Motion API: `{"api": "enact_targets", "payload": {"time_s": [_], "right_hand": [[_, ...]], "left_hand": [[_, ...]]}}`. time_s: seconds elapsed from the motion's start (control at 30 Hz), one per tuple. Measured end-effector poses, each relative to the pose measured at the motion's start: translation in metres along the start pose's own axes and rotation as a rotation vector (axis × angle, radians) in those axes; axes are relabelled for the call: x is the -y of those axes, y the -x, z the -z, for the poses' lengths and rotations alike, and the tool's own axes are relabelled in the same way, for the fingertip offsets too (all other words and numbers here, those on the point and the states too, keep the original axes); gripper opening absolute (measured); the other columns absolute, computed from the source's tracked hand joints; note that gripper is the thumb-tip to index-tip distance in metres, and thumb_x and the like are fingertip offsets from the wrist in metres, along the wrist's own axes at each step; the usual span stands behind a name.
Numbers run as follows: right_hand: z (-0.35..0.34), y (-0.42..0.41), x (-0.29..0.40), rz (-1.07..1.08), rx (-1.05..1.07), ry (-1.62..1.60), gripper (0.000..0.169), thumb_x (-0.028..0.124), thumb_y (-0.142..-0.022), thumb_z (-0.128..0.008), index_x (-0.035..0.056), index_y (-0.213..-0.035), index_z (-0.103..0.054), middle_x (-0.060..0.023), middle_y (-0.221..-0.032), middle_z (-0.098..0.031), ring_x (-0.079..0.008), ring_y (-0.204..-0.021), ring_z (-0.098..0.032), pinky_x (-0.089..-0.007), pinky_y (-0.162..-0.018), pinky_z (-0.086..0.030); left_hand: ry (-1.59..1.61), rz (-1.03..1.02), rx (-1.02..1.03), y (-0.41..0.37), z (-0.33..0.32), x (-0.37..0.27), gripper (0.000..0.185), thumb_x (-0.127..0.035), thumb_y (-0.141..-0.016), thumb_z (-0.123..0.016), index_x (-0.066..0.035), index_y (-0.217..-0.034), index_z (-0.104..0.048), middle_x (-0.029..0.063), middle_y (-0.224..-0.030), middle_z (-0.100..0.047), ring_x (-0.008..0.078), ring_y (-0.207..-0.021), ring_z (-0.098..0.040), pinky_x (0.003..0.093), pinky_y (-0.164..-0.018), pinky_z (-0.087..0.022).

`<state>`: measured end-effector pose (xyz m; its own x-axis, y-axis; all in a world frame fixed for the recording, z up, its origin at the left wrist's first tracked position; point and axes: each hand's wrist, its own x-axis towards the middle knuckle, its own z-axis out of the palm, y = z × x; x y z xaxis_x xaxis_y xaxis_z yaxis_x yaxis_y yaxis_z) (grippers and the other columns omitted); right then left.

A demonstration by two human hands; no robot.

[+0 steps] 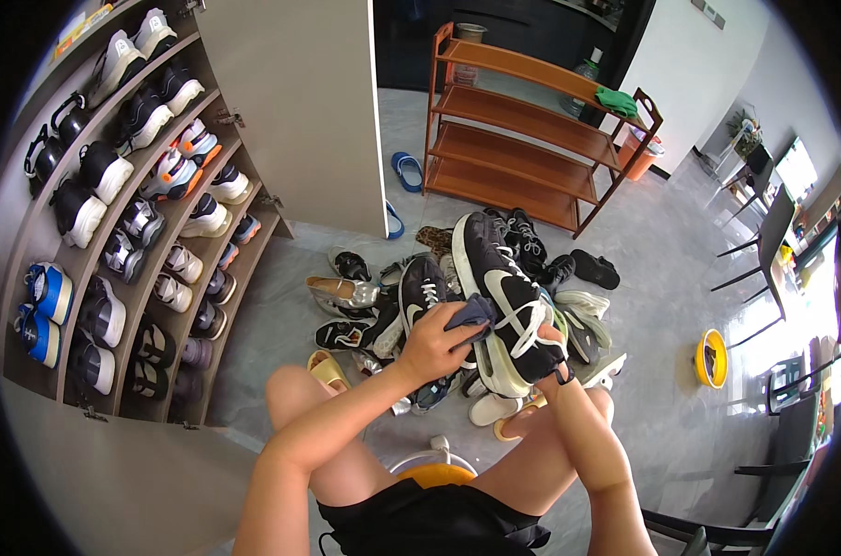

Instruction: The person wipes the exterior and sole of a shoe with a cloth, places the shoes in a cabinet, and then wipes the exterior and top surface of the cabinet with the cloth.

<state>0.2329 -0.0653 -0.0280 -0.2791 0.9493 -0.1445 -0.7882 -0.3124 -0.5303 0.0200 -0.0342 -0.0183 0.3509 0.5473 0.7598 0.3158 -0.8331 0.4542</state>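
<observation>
A black sneaker (505,299) with a white swoosh, white laces and a white sole is held up before me, toe pointing away. My right hand (554,354) grips it at the heel and collar, some fingers hidden by the shoe. In my left hand (434,344) is a bunched dark grey cloth (472,318), close against the sole side of the sneaker; whether they touch is hard to tell. Beneath both hands lies a pile of shoes on the floor, among them a similar black sneaker (424,288), a silver flat (347,293) and black slip-ons (595,269).
An open shoe cabinet (137,278) with filled shelves stands at left, its door (295,111) swung out. Beyond the pile is a brown wooden rack (517,104) with a green cloth (616,101) on top. Blue clogs (408,172) lie beside it. A yellow basin (711,358) and chairs stand at right.
</observation>
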Motion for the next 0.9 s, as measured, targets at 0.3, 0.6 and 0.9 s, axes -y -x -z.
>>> {"api": "enact_targets", "payload": {"time_s": [0.3, 0.6, 0.9], "right_hand": [[0.058, 0.004, -0.012, 0.008, -0.012, 0.527, 0.032, 0.011, -0.065, -0.062, 0.0016, -0.095, -0.063, -0.0126, -0.091, -0.065, -0.0258, -0.085, -0.064, -0.0345, -0.080, -0.050], [0.093, 0.001, -0.018, 0.166, 0.042, 0.792, 0.019, 0.014, -0.059, -0.070, 0.0048, -0.074, -0.064, -0.0066, -0.073, -0.064, -0.0203, -0.068, -0.063, -0.0289, -0.063, -0.048], [0.017, 0.020, 0.003, -0.153, -0.292, 0.708, 0.037, 0.010, -0.064, -0.049, -0.0008, -0.097, -0.062, -0.0094, -0.087, -0.064, -0.0181, -0.076, -0.061, -0.0267, -0.073, -0.047]], "left_hand": [[-0.151, 0.282, -0.330, -0.036, 0.029, 0.065, 0.028, -0.001, -0.068, -0.057, -0.003, -0.094, -0.068, 0.0160, -0.097, -0.060, 0.0315, -0.085, -0.060, 0.0350, -0.076, -0.048], [-0.223, 0.215, -0.133, -0.018, 0.020, 0.034, 0.038, -0.002, -0.065, -0.060, -0.012, -0.101, -0.068, 0.0189, -0.104, -0.057, 0.0342, -0.089, -0.058, 0.0391, -0.077, -0.047], [-0.255, 0.028, -0.068, -0.021, 0.015, 0.025, 0.038, -0.004, -0.063, -0.064, -0.013, -0.101, -0.068, 0.0154, -0.101, -0.056, 0.0323, -0.087, -0.056, 0.0398, -0.075, -0.048]]}}
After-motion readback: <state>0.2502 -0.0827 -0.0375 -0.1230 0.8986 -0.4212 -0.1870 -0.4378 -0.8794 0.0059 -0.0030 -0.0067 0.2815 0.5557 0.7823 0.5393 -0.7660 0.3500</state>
